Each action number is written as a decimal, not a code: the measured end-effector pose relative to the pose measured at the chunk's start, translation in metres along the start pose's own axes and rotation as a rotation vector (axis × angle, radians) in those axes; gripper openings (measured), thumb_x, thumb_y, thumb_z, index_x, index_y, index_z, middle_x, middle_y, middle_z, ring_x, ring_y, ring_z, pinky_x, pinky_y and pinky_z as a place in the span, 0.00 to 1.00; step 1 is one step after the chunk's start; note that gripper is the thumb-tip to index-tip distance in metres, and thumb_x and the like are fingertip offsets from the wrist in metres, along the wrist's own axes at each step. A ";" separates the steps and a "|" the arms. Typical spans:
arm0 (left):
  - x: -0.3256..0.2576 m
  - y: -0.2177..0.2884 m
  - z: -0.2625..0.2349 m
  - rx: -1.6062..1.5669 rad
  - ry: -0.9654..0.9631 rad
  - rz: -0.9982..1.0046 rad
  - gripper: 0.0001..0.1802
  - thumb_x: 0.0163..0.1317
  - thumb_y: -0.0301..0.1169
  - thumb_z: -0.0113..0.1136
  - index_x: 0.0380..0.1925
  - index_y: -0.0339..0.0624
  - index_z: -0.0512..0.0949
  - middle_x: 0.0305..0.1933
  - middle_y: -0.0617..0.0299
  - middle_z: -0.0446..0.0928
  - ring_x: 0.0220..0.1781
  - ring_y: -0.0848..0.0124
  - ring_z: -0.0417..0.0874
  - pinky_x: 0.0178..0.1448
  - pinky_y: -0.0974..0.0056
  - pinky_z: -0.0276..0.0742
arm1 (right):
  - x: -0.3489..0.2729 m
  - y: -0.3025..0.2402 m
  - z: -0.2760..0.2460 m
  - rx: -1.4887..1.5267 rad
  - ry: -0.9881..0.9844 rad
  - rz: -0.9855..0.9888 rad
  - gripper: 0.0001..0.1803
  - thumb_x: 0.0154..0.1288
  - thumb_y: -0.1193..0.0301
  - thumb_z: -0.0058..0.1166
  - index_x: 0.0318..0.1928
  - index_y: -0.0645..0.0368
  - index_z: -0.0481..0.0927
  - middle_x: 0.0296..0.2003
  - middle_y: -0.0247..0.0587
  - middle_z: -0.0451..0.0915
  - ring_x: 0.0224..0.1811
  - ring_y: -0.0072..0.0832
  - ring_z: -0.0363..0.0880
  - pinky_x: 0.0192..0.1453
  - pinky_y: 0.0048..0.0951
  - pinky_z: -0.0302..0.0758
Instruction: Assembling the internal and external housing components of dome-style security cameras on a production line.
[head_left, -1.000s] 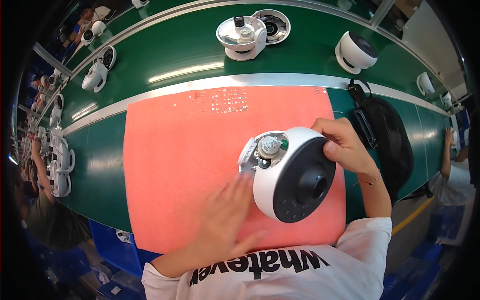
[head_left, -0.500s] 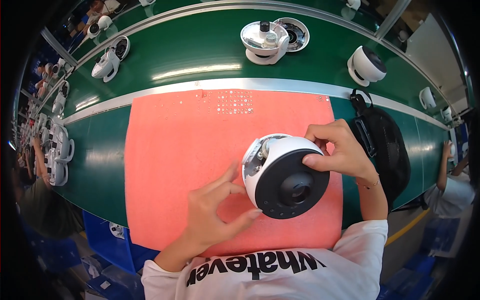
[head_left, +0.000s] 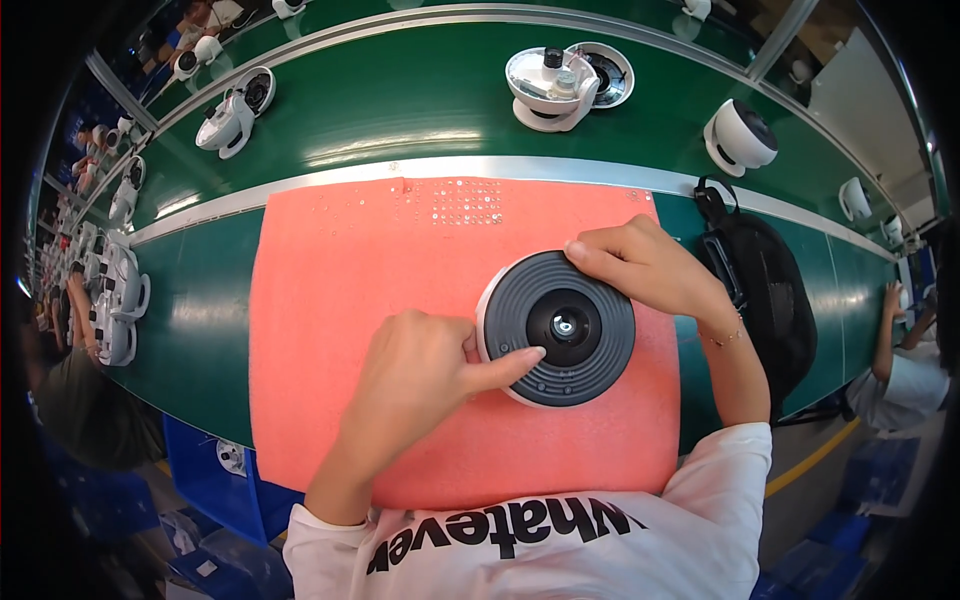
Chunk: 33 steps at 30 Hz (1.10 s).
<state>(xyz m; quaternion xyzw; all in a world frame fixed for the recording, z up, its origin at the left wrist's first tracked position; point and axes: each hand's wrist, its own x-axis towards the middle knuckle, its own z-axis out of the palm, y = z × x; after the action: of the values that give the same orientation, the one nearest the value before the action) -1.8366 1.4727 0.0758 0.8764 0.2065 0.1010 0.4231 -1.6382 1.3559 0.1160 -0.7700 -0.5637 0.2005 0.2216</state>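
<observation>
left hand [head_left: 418, 366] and right hand [head_left: 640, 262] hold a camera [head_left: 564, 325].

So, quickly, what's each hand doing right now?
Left hand: closed on the left edge of the round white-and-dark device, thumb over its front.
Right hand: closed on the same device's upper right rim.

Black lettering [head_left: 505, 540], upside down, across white shirt [head_left: 705, 515]
</observation>
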 end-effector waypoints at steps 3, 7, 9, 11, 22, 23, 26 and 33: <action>0.002 0.001 -0.005 0.021 -0.041 -0.017 0.27 0.47 0.47 0.66 0.10 0.32 0.74 0.07 0.58 0.71 0.10 0.73 0.74 0.17 0.71 0.67 | 0.002 -0.005 -0.001 -0.048 -0.048 0.020 0.30 0.66 0.52 0.39 0.18 0.64 0.75 0.10 0.45 0.65 0.14 0.32 0.65 0.23 0.32 0.62; -0.002 -0.003 -0.010 0.090 -0.033 0.004 0.27 0.48 0.49 0.65 0.10 0.32 0.75 0.07 0.58 0.71 0.10 0.73 0.74 0.19 0.71 0.68 | 0.005 -0.006 0.000 -0.081 -0.087 -0.034 0.28 0.67 0.53 0.37 0.22 0.62 0.78 0.12 0.46 0.68 0.16 0.36 0.68 0.26 0.34 0.65; -0.002 -0.007 -0.010 0.113 -0.010 0.035 0.27 0.48 0.49 0.65 0.10 0.32 0.75 0.07 0.58 0.71 0.10 0.72 0.74 0.19 0.71 0.68 | 0.010 -0.004 0.000 -0.109 -0.095 -0.074 0.27 0.67 0.54 0.37 0.23 0.61 0.78 0.13 0.46 0.69 0.17 0.37 0.69 0.27 0.35 0.65; -0.003 -0.009 -0.012 0.138 0.018 0.062 0.27 0.48 0.49 0.65 0.10 0.33 0.75 0.07 0.58 0.71 0.10 0.72 0.74 0.19 0.71 0.68 | 0.014 -0.002 0.004 -0.238 -0.022 -0.216 0.24 0.68 0.59 0.35 0.19 0.62 0.70 0.12 0.46 0.65 0.15 0.37 0.65 0.25 0.33 0.62; -0.012 -0.024 -0.023 0.204 0.027 0.041 0.27 0.47 0.50 0.65 0.10 0.34 0.76 0.06 0.59 0.69 0.09 0.70 0.72 0.19 0.68 0.66 | -0.013 -0.050 0.029 -0.382 0.232 -0.604 0.23 0.42 0.56 0.64 0.36 0.58 0.78 0.34 0.37 0.73 0.36 0.35 0.71 0.40 0.33 0.66; -0.013 -0.027 -0.023 0.199 0.025 0.037 0.27 0.47 0.50 0.65 0.10 0.34 0.76 0.06 0.59 0.69 0.09 0.70 0.72 0.19 0.68 0.66 | -0.013 -0.053 0.030 -0.309 0.166 -0.578 0.21 0.44 0.60 0.64 0.38 0.58 0.78 0.36 0.38 0.74 0.37 0.36 0.71 0.43 0.34 0.67; -0.016 -0.025 -0.028 0.242 0.063 0.064 0.27 0.47 0.51 0.65 0.10 0.34 0.76 0.06 0.59 0.68 0.09 0.69 0.71 0.19 0.67 0.66 | -0.014 -0.058 0.026 -0.255 0.004 -0.642 0.19 0.49 0.72 0.61 0.45 0.58 0.79 0.44 0.41 0.75 0.44 0.38 0.73 0.50 0.35 0.68; -0.013 -0.035 -0.040 0.334 0.038 -0.016 0.31 0.47 0.57 0.60 0.11 0.35 0.77 0.07 0.56 0.69 0.12 0.62 0.73 0.21 0.62 0.69 | 0.004 -0.051 0.047 0.080 0.205 -0.216 0.23 0.59 0.62 0.53 0.53 0.60 0.71 0.48 0.47 0.75 0.53 0.37 0.71 0.58 0.33 0.64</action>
<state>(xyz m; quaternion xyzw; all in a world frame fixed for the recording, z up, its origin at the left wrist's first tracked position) -1.8722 1.5141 0.0731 0.9308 0.2352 0.0786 0.2686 -1.7031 1.3787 0.1060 -0.7118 -0.6092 0.1182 0.3290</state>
